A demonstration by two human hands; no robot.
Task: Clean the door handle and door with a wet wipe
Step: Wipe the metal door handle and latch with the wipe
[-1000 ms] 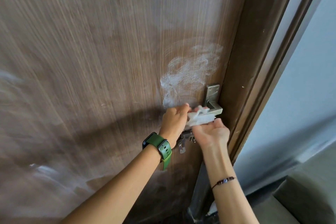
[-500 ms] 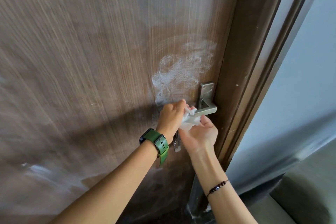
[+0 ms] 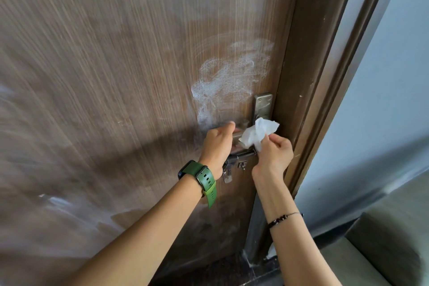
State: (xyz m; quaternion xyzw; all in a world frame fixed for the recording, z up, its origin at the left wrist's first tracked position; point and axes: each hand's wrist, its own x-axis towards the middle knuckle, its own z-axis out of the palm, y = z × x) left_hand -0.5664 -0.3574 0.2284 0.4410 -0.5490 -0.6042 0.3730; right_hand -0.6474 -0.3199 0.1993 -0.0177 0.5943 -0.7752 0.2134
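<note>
A brown wood-grain door (image 3: 116,76) fills most of the view, with white smeared wipe marks (image 3: 229,76) above the handle. The metal door handle (image 3: 238,135) and its backplate (image 3: 262,105) sit at the door's right edge. My left hand (image 3: 217,145), with a green watch on the wrist, is closed around the lever's outer end. My right hand (image 3: 275,154) pinches a crumpled white wet wipe (image 3: 257,133), which lies against the lever's inner end, below the backplate. Keys (image 3: 232,167) hang below the handle, partly hidden by my hands.
The dark brown door frame (image 3: 308,76) runs along the right of the door. Beyond it is a pale blue-grey wall (image 3: 394,76). A grey upholstered seat or step (image 3: 385,251) sits at the lower right. More white smears (image 3: 58,202) show on the door's lower left.
My right hand has turned from palm-up under the lever to gripping the wipe from the right, and the wipe has shifted along the lever toward the backplate. My left hand stays on the lever.
</note>
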